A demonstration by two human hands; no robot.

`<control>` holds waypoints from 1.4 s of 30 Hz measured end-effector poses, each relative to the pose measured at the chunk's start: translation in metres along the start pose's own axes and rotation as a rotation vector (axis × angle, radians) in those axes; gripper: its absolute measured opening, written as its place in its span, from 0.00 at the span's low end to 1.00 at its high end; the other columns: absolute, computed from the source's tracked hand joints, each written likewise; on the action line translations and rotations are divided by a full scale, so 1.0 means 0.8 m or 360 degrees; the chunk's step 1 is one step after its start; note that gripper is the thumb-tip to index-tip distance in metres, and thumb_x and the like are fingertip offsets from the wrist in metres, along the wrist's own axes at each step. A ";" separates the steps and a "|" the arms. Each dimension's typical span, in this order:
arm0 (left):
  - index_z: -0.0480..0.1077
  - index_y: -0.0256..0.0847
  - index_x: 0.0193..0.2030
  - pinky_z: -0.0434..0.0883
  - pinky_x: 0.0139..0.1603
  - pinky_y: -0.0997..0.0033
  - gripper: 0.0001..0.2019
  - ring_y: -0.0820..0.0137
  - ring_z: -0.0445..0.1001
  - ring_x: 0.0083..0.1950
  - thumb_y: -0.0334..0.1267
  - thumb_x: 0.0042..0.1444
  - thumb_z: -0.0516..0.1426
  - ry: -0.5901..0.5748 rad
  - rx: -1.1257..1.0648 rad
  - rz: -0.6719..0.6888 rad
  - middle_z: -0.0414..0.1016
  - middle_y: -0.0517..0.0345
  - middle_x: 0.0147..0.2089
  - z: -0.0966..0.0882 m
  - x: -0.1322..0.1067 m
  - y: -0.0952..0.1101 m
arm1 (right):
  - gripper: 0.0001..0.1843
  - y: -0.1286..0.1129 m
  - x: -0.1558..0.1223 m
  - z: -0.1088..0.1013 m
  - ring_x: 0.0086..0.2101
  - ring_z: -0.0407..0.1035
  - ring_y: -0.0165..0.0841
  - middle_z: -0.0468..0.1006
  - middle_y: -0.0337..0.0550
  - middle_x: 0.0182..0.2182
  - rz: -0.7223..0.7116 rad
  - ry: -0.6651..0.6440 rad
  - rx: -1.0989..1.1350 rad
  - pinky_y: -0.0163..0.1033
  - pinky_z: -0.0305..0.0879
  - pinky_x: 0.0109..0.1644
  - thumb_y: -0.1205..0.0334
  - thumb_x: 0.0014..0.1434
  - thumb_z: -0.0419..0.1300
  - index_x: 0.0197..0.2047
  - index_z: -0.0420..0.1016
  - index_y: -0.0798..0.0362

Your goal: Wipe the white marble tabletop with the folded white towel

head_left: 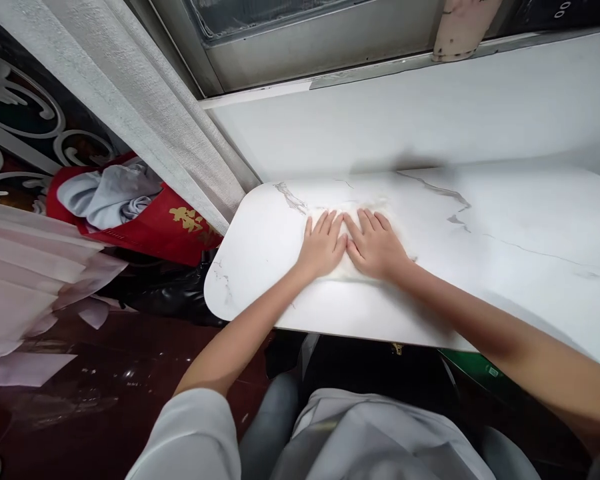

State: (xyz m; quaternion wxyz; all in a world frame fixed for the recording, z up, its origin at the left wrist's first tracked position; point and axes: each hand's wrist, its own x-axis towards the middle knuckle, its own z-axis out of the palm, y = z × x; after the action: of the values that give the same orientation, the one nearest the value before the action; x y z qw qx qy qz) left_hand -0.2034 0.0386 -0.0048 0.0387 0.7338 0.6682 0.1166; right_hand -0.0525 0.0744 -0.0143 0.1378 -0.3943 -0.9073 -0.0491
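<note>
A white, soft-looking piece of material [350, 269] lies on the white marbled tabletop [525, 220]; its pale colour blends with the table and I cannot make out exactly what it is. My left hand [323, 247] rests palm down on its left part, fingers spread and pointing away from me. Flat on the right part is my right hand [375, 245], its fingers also stretched out. The two thumbs and index fingers meet or nearly meet in the middle. Neither hand grips anything.
A white wall panel [355, 133] rises behind the table, below a metal-framed window [305, 50]. To the left hangs a light curtain [145, 87], with a red bag [155, 233] holding grey cloth [113, 193] beyond it. Pink sheer fabric [25, 287] hangs over the dark red floor [130, 360].
</note>
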 end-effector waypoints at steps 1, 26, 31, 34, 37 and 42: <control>0.53 0.37 0.72 0.41 0.77 0.46 0.26 0.60 0.47 0.77 0.41 0.70 0.40 0.0002 -0.0008 0.0033 0.53 0.47 0.76 0.001 -0.015 0.011 | 0.32 -0.003 -0.019 -0.006 0.65 0.55 0.53 0.61 0.64 0.67 0.0007 -0.0001 -0.0013 0.58 0.49 0.67 0.57 0.70 0.40 0.71 0.55 0.64; 0.53 0.33 0.72 0.40 0.77 0.44 0.27 0.59 0.45 0.78 0.39 0.69 0.41 -0.0112 -0.0094 0.0190 0.50 0.44 0.76 0.021 0.020 0.099 | 0.34 0.076 -0.073 -0.025 0.68 0.52 0.53 0.57 0.65 0.69 0.0146 -0.0167 -0.0128 0.60 0.49 0.68 0.54 0.69 0.41 0.73 0.52 0.65; 0.52 0.37 0.73 0.38 0.77 0.47 0.27 0.62 0.45 0.78 0.39 0.69 0.41 -0.0106 -0.0134 0.0141 0.49 0.49 0.77 0.033 0.119 0.092 | 0.35 0.149 0.003 -0.005 0.67 0.51 0.54 0.55 0.67 0.69 0.0157 -0.0217 -0.0084 0.61 0.48 0.66 0.53 0.70 0.38 0.73 0.49 0.65; 0.51 0.37 0.73 0.37 0.77 0.49 0.27 0.63 0.44 0.78 0.39 0.69 0.41 -0.0082 -0.0137 0.0087 0.49 0.50 0.77 0.039 0.164 0.090 | 0.35 0.186 0.035 0.005 0.68 0.49 0.55 0.55 0.67 0.69 0.0130 -0.0201 -0.0011 0.63 0.46 0.66 0.52 0.70 0.38 0.73 0.49 0.65; 0.51 0.35 0.73 0.38 0.77 0.49 0.27 0.63 0.45 0.78 0.39 0.69 0.41 -0.0070 -0.0126 0.0090 0.49 0.49 0.77 0.043 0.196 0.089 | 0.34 0.215 0.056 0.014 0.67 0.50 0.54 0.59 0.62 0.68 0.0146 -0.0119 0.0075 0.66 0.41 0.67 0.52 0.70 0.39 0.73 0.53 0.61; 0.53 0.40 0.73 0.40 0.77 0.50 0.26 0.65 0.47 0.77 0.42 0.70 0.39 -0.0032 -0.0126 0.0122 0.52 0.52 0.76 0.045 0.225 0.089 | 0.29 0.247 0.077 0.026 0.63 0.60 0.47 0.72 0.48 0.61 0.0302 0.0164 0.0333 0.62 0.42 0.70 0.56 0.65 0.43 0.65 0.68 0.51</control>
State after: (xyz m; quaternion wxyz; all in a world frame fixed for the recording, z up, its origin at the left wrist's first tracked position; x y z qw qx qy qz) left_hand -0.1116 0.2132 -0.0028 0.0700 0.7579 0.6339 0.1372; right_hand 0.0474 0.2571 -0.0204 0.2285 -0.4587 -0.8578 0.0389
